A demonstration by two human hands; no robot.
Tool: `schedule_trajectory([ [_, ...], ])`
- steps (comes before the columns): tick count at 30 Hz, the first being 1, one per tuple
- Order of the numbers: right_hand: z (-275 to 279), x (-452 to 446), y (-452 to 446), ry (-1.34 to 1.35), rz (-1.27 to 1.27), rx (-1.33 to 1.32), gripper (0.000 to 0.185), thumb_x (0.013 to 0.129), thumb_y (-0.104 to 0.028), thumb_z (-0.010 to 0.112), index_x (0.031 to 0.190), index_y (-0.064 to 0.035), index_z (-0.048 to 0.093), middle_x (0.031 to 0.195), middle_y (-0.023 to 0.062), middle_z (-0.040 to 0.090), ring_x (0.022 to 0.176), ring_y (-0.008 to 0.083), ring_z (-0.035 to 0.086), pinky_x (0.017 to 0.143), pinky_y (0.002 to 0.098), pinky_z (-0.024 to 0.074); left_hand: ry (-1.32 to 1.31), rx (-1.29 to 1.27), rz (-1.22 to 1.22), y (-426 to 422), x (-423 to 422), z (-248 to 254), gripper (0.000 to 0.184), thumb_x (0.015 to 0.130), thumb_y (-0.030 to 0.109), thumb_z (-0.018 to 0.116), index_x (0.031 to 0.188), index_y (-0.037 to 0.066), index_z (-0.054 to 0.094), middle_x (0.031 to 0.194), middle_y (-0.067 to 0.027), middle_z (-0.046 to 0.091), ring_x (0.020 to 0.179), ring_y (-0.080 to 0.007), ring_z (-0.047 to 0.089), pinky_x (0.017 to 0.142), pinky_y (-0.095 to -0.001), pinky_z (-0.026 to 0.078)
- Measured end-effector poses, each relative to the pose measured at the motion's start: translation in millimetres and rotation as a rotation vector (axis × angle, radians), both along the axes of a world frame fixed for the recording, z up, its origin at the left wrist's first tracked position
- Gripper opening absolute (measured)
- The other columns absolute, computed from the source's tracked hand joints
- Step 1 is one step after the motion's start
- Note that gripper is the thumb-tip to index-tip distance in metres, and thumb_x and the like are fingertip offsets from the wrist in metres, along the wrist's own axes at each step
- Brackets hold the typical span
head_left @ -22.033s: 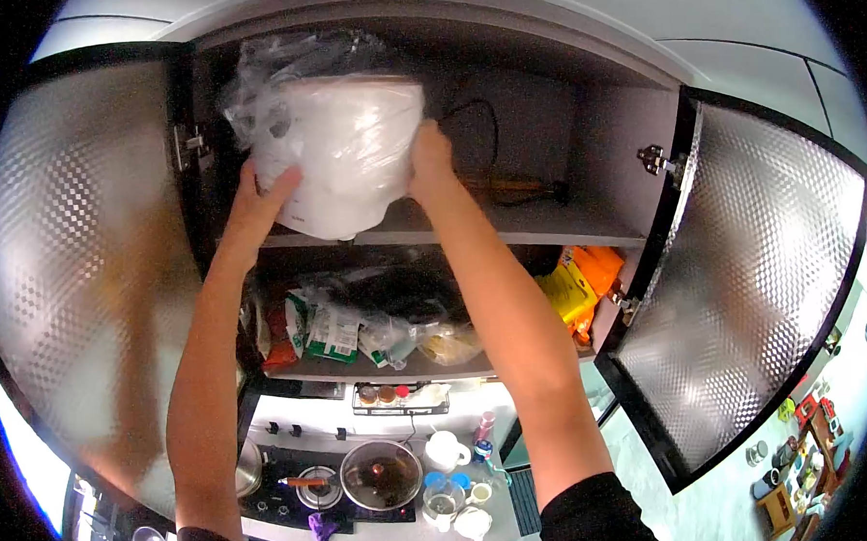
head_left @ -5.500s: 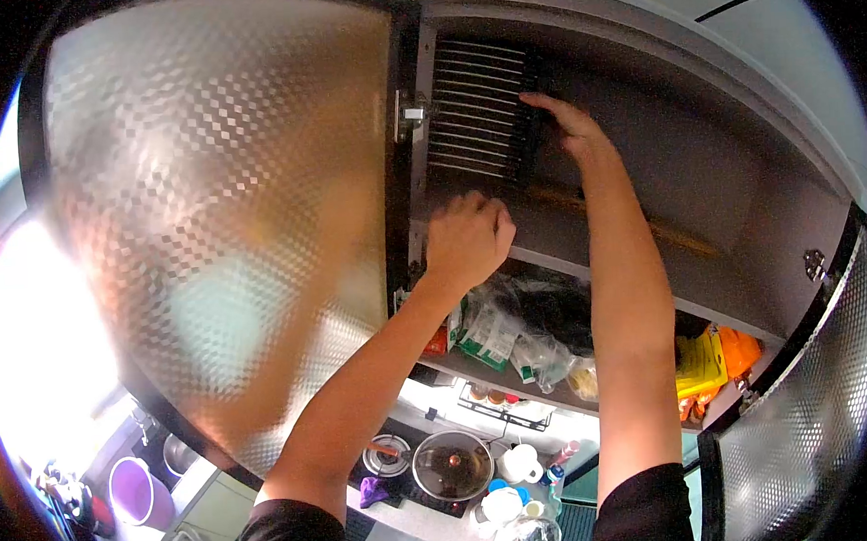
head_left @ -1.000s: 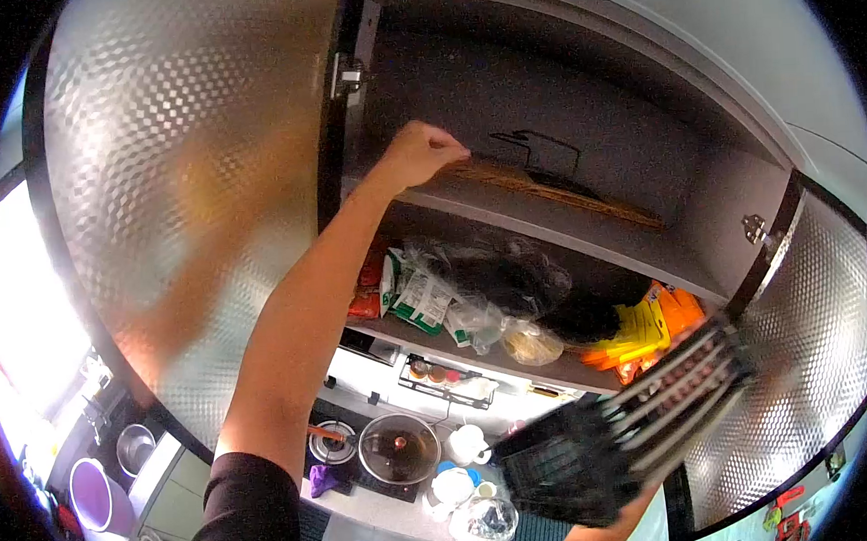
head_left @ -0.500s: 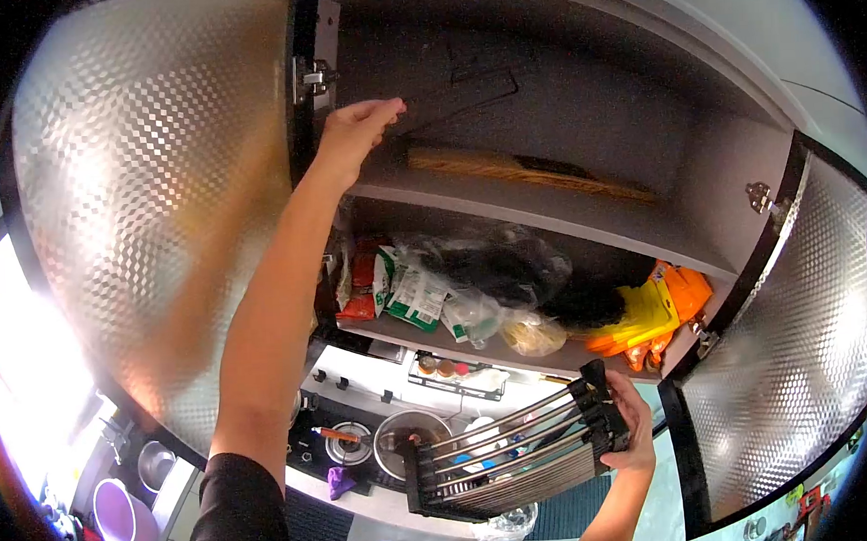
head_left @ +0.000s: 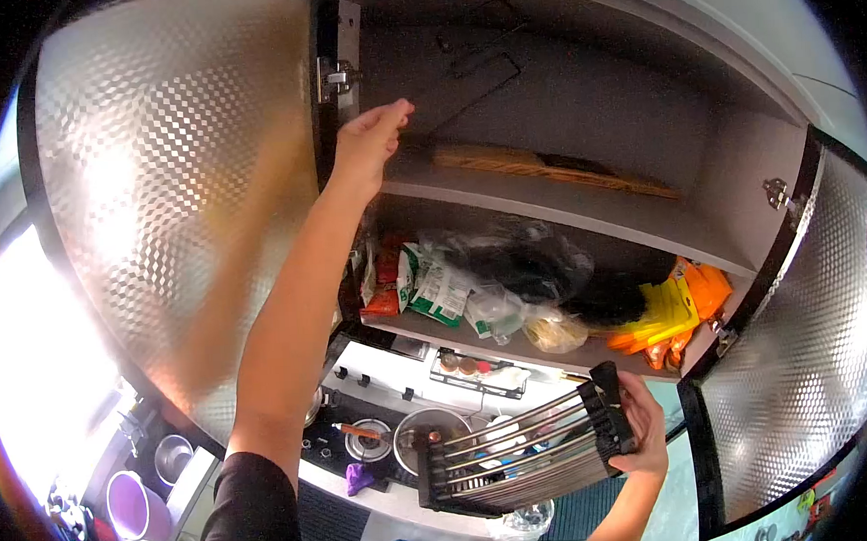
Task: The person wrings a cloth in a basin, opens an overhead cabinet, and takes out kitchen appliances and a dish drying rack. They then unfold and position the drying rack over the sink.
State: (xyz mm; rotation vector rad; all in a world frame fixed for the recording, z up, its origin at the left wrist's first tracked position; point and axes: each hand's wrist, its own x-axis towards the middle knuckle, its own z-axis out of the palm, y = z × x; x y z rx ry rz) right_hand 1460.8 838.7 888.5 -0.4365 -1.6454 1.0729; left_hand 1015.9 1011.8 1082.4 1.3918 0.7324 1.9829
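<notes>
slatted rack [head_left: 530, 477] in right hand [head_left: 645, 428]; pan [head_left: 410, 434] behind (partly hidden)

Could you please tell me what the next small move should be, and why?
I would probably ease the right hand sideways, carrying the slatted metal rack clear of the lidded pan: the hand grips the rack by one black end only, and the far end hangs in front of the pan in this view.

Decent room above the board [head_left: 545, 172] on the shelf [head_left: 586, 217], around 1 o'clock; doors [head_left: 179, 214] block 9 and 3, rack [head_left: 520, 468] hogs 5.
</notes>
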Motion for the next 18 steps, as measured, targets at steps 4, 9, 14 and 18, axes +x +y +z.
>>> schedule_trajectory([
  [4,-2.2,3.2,-1.7,0.015,0.005,-0.007,0.111,0.046,-0.021,0.092,0.139,0.0123,0.040,0.134,0.0163,0.047,0.126,0.0275,0.049,0.109,0.0391,0.0343,0.208,0.093,0.299,-4.0,1.0,6.1,0.031,0.091,0.030,0.072,0.104,0.003,0.073,0.097,0.0008,0.069,0.077,-0.0070,0.055,0.067,-0.0243,0.044],
  [9,-5.1,5.8,-0.5,0.014,0.014,-0.002,0.110,0.045,-0.019,0.090,0.139,0.0112,0.042,0.134,0.0164,0.047,0.126,0.0277,0.048,0.110,0.0388,0.0328,0.563,0.200,0.701,-13.7,11.7,16.7,0.027,0.087,0.026,0.073,0.099,0.002,0.075,0.088,-0.0106,0.072,0.075,-0.0183,0.065,0.069,-0.0312,0.049],
  [14,-13.4,17.2,1.3,-0.041,-0.023,0.020,0.108,0.043,-0.016,0.089,0.138,0.0087,0.044,0.132,0.0154,0.048,0.126,0.0275,0.047,0.111,0.0382,0.0313,0.775,0.262,0.907,5.0,10.1,9.4,0.024,0.085,0.026,0.073,0.095,0.004,0.076,0.086,-0.0147,0.072,0.074,-0.0237,0.067,0.070,-0.0339,0.051],
  [18,-8.5,15.8,-8.0,-0.061,-0.060,-0.002,0.105,0.044,-0.019,0.088,0.137,0.0053,0.046,0.130,0.0142,0.049,0.126,0.0277,0.047,0.110,0.0382,0.0323,0.843,0.249,0.963,22.9,-4.8,-1.3,0.021,0.086,0.024,0.073,0.094,0.005,0.075,0.086,-0.0150,0.072,0.076,-0.0275,0.068,0.071,-0.0365,0.052],
])
